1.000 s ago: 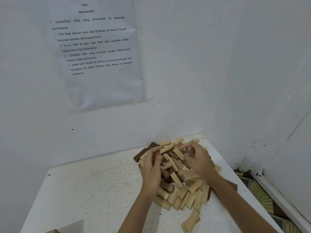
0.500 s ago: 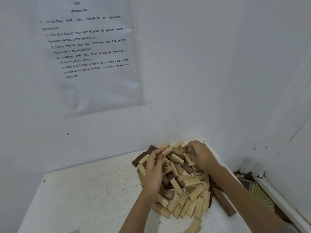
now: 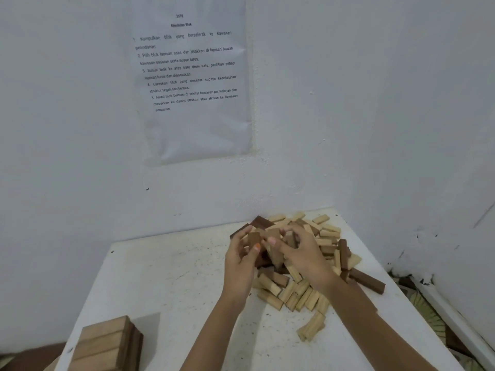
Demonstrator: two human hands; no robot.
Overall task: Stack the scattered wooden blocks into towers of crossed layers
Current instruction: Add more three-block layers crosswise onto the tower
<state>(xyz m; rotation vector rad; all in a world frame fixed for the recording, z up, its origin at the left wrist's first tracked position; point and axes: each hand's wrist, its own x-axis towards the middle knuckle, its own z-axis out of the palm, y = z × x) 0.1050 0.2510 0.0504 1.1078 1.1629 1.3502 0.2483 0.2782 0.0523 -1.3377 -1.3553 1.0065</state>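
Currently, a brown block [image 3: 253,239] is gripped by the left hand [image 3: 239,263] and a second brown block [image 3: 275,251] is pinched by the right hand [image 3: 305,257], above the pile [image 3: 302,293] at the far right of the table [image 3: 174,277].

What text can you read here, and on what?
On the wall sheet:
Top number: blurred.
"Menindan Blok"
"1 Kumpulkan blok yang berselerak ke kawasan penindanan"
"2 Pilih blok lapisan asas dan letakkan di lapisan bawah kawasan sasaran serta susun lurus"
"3 Susun blok ke atas satu demi satu, pastikan setiap lapisan lurus dan dipadatkan"
"4 Laraskan blok yang tersasar supaya keseluruhan struktur tegak dan kemas"
"5 Ambil blok berbaki…", rest too small.
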